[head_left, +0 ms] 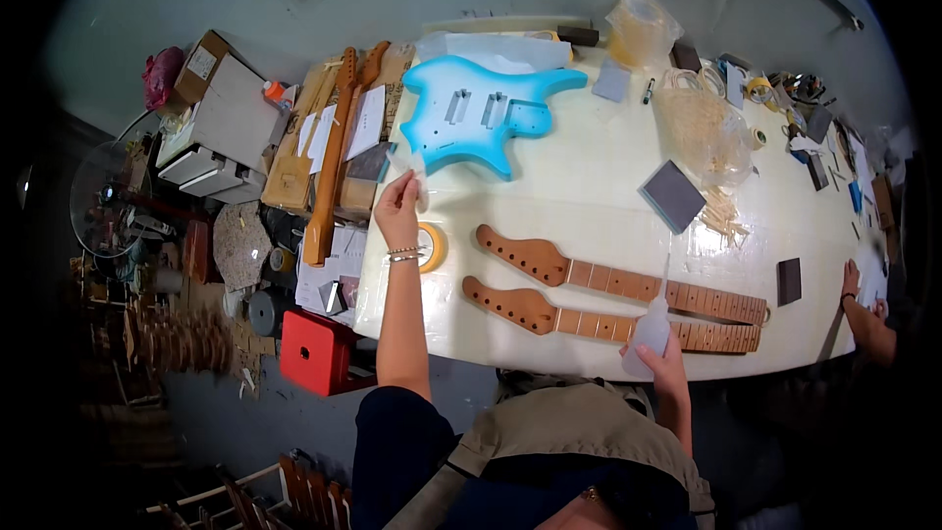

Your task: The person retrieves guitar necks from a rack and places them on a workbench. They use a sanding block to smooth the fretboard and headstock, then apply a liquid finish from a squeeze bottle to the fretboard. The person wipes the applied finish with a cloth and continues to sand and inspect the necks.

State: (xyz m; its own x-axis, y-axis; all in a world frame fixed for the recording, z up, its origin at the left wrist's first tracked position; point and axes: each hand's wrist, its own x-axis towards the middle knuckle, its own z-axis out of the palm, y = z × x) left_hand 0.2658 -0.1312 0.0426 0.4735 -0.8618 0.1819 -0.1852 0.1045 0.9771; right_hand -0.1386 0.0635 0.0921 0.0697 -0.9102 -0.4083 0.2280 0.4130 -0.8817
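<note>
Looking down from the head, the camera showed a long pale worktop [589,186] with guitar parts on it. The left hand [397,204] was stretched out far over the worktop and pinched a small white cloth [420,186] between its fingers. The cloth was just beside the lower edge of a blue guitar body [481,113], which lay flat near the far side. A roll of yellow tape [433,246] sat next to the left wrist. The right hand [659,353] was close to the near edge and was wrapped around a clear squeeze bottle [650,334] with a thin tip that pointed up. The bottle was right over the end of two wooden guitar necks [608,299], which lay side by side across the worktop. A grey sanding block [673,196] lay farther back, near a clear bag [702,128] of thin sticks. Another person's hand [850,280] rested at the right end of the worktop. A red box [316,351] stood on the floor to the left.
</note>
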